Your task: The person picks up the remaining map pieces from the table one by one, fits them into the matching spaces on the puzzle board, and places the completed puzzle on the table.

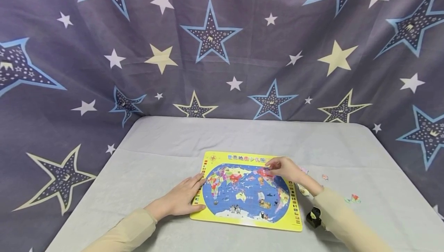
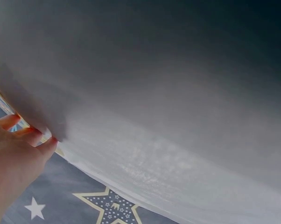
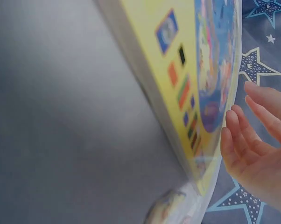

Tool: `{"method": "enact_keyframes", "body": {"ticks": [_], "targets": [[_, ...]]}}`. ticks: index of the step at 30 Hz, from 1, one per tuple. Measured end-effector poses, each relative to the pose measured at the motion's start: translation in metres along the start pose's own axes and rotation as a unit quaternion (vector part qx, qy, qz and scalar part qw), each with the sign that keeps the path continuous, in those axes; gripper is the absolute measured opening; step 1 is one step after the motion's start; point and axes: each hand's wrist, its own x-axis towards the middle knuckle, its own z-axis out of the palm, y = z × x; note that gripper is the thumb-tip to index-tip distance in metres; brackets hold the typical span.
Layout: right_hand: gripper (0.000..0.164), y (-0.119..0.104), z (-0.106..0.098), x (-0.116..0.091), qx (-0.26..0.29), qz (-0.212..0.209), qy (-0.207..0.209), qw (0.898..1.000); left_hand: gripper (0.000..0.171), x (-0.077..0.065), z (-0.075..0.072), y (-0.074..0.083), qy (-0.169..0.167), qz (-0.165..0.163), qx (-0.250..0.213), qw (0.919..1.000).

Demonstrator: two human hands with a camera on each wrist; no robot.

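A world map puzzle board with a yellow border lies on the table, its blue oval map filled with coloured land areas and animal pictures. My left hand rests on the board's left edge, fingers extended and thumb lower down; the left wrist view catches those fingers at the edge. Over the upper right of the map is my right hand, its fingertips right at a red land piece. In the right wrist view the fingers are loosely bent and apart from the thumb, with nothing seen between them.
Right of the board lie loose puzzle pieces: one beside the right forearm, a small one and a green-and-red one. A small black object is near the right sleeve. A star-patterned curtain stands behind the grey table.
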Motion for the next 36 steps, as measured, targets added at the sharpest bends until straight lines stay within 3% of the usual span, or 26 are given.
{"method": "enact_keyframes", "body": {"ticks": [9, 21, 36], "targets": [[0.022, 0.005, -0.012, -0.009, -0.006, 0.003, -0.002, 1.0, 0.083, 0.0, -0.001, 0.0, -0.001, -0.003, -0.005, 1.0], [0.022, 0.01, -0.025, -0.022, -0.026, -0.033, -0.007, 0.999, 0.083, 0.0, -0.001, 0.0, 0.001, -0.001, -0.005, 1.0], [0.022, 0.02, -0.047, -0.04, -0.04, -0.015, 0.018, 0.999, 0.083, 0.0, -0.001, 0.001, 0.001, -0.004, -0.006, 1.0]]}}
